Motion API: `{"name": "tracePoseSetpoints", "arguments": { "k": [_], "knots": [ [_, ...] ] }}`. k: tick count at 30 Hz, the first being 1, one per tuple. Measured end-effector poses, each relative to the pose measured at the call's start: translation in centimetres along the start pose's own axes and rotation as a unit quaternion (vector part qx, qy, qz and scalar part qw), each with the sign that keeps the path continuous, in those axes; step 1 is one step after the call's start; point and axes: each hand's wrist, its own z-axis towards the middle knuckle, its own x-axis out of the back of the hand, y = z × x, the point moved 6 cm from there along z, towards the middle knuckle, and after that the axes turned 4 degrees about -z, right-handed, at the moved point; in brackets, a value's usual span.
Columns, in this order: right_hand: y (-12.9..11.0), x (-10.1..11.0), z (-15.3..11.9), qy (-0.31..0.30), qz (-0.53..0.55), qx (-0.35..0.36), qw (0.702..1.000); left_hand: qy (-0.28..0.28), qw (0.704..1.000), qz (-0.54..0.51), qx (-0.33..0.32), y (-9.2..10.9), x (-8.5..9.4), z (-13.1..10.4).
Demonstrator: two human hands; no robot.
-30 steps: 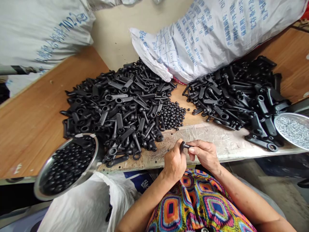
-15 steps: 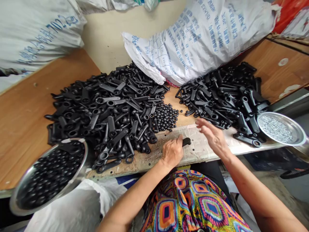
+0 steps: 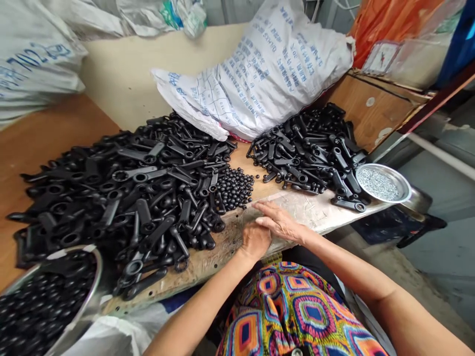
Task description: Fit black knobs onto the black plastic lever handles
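My left hand (image 3: 256, 241) is closed low over the front edge of the worktop. Its fingers are curled round a black plastic crank handle, which the hands hide now but which showed half a second ago. My right hand (image 3: 279, 221) lies across the left one, touching or just over it, its fingers stretched out to the left. Just beyond the fingertips is a small heap of round black knobs (image 3: 235, 188). A large pile of black crank handles (image 3: 148, 193) spreads to the left, and a smaller pile of crank handles (image 3: 300, 153) lies to the right.
A metal bowl of black knobs (image 3: 44, 296) stands at front left. At right, a metal dish (image 3: 406, 193) holds small silvery pieces. A white printed sack (image 3: 260, 74) leans behind the piles. The worktop's front edge (image 3: 208, 267) runs before my body.
My right hand has moved left and down, onto or over my left hand, covering the crank handle that showed there. The camera view has turned to the right.
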Motion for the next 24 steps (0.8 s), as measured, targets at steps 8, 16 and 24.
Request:
{"name": "tracePoseSetpoints", "arguments": {
  "k": [8, 16, 24],
  "knots": [
    [-2.1, 1.5, -2.5, -0.088, -0.002, 0.04, 0.995, 0.017, 0.998, -0.059, 0.033, -0.8, 2.8, -1.7],
    [-0.3, 7.2, -0.9, -0.014, -0.085, 0.006, 0.996, 0.192, 0.978, -0.076, -0.017, -1.7, 5.9, -4.6],
    [8.1, 17.3, 5.0, 0.261, -0.391, -0.162, 0.867, 0.295, 0.951, -0.062, 0.075, -5.7, 6.0, -6.0]
  ]
}}
